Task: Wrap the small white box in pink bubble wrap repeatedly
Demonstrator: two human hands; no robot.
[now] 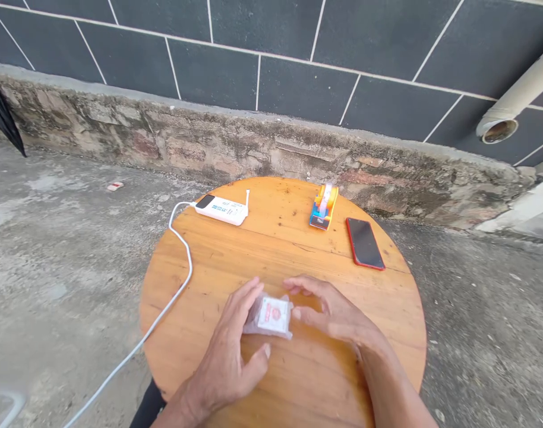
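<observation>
A small white box with red print (274, 315) lies near the front middle of the table, wrapped in clear plastic film. On its left is my left hand (236, 348), fingers stretched forward and thumb apart, close against the wrapping; whether it touches cannot be made out. My right hand (327, 309) hovers at the box's right side with its fingers apart and slightly curled, thumb pointing at the wrapping's edge. Neither hand holds anything.
On the round wooden table (236, 261) are a white power bank (222, 209) with a white cable (190, 255), a yellow and blue tape dispenser (324, 206), and a red-edged phone (365, 243). Behind stands a stone-based tiled wall (236, 142). A pipe (516, 101) juts out at right.
</observation>
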